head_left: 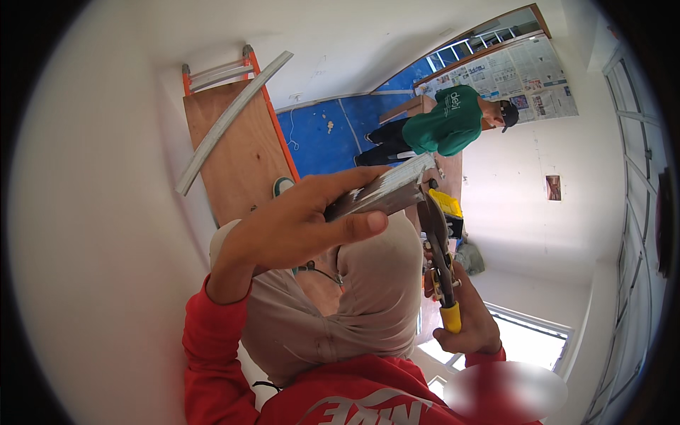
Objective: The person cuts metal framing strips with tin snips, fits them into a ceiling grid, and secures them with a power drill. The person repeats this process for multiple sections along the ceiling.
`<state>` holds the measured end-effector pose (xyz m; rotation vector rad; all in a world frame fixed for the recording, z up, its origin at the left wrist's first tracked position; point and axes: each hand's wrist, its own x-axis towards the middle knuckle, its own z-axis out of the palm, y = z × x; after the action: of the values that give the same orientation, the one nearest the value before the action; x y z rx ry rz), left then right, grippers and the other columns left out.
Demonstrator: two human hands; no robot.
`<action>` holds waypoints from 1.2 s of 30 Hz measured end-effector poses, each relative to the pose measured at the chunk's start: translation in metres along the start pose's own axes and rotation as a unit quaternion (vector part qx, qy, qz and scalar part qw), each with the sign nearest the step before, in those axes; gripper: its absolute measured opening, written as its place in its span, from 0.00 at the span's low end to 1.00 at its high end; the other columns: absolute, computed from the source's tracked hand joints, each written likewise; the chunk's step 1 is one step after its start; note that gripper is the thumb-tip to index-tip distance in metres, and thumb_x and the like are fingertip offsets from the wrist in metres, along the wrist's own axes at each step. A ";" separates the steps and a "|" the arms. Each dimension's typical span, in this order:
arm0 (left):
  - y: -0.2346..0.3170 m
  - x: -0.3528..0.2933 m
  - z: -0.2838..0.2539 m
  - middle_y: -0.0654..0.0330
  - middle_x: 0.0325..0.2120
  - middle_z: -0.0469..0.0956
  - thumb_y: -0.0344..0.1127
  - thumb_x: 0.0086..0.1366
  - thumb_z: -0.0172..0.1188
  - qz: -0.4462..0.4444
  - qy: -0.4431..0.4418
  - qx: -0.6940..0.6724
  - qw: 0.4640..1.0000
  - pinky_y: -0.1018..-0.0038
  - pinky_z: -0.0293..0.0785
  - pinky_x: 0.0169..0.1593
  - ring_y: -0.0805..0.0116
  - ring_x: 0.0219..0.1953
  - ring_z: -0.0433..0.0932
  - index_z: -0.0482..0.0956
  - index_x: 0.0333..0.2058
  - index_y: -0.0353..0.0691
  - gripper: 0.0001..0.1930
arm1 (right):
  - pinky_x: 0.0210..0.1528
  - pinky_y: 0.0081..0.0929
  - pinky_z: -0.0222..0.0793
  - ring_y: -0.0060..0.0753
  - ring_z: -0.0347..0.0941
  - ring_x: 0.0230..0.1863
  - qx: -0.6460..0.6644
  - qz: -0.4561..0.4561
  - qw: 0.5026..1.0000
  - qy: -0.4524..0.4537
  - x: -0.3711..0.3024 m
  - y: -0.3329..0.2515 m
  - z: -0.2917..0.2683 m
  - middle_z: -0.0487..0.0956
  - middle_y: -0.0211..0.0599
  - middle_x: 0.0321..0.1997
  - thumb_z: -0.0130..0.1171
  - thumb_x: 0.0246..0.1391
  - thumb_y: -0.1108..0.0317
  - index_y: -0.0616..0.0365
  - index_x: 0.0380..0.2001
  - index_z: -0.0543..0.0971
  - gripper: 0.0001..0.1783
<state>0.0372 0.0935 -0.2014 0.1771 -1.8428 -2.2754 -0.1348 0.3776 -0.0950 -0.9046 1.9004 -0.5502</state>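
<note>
We see the left hand (301, 216) closed around a short grey metal channel (388, 190), its fingers over the upper side and its thumb pressed flat along the near face. The channel is above the beige trousers (375, 280), its far end pointing up and to the right. We see the right hand (473, 322) wrapped around the yellow-sleeved handle of a pair of tin snips (435, 230); how far the handles are squeezed we cannot tell. The snips' dark blades stand upright right by the channel's far end, and we cannot make out whether they bite it.

We find most of the lettering on clothes: large pale letters and a curved mark, upside down to us, on the red sweatshirt (343, 374), and a small white word across the green T-shirt (448, 127) of a co-worker beyond. Newspaper sheets (528, 74), printed too small for us to read, cover a panel behind that person. To the left, a long pale metal strip (237, 117) lies across a plywood board (248, 163) beside an orange rail (274, 120).
</note>
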 end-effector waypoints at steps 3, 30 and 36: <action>0.001 0.001 0.000 0.48 0.48 0.81 0.64 0.71 0.60 -0.013 -0.004 0.000 1.000 0.68 0.76 0.48 0.63 0.46 0.79 0.67 0.70 0.33 0.43 | 0.67 0.41 0.63 0.49 0.72 0.61 -0.016 -0.042 0.999 0.008 0.001 0.000 0.001 0.75 0.50 0.58 0.69 0.33 0.67 0.65 0.75 0.54 0.62; -0.002 0.004 0.003 0.64 0.40 0.77 0.63 0.70 0.62 -0.029 -0.012 -0.027 0.999 0.75 0.71 0.47 0.74 0.42 0.73 0.68 0.70 0.38 0.41 | 0.64 0.40 0.64 0.47 0.72 0.56 -0.043 0.057 0.997 0.001 0.005 -0.006 -0.004 0.77 0.48 0.52 0.69 0.34 0.67 0.66 0.74 0.57 0.59; -0.001 0.004 0.003 0.63 0.38 0.78 0.62 0.69 0.64 -0.037 -0.028 -0.032 0.998 0.74 0.73 0.46 0.73 0.40 0.75 0.66 0.71 0.38 0.42 | 0.55 0.30 0.63 0.30 0.66 0.46 -0.001 0.064 0.998 0.001 0.002 -0.006 -0.007 0.71 0.35 0.48 0.64 0.30 0.71 0.62 0.74 0.58 0.59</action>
<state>0.0322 0.0952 -0.2021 0.1749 -1.8168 -2.4089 -0.1388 0.3722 -0.0886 -0.7774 1.9459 -0.4722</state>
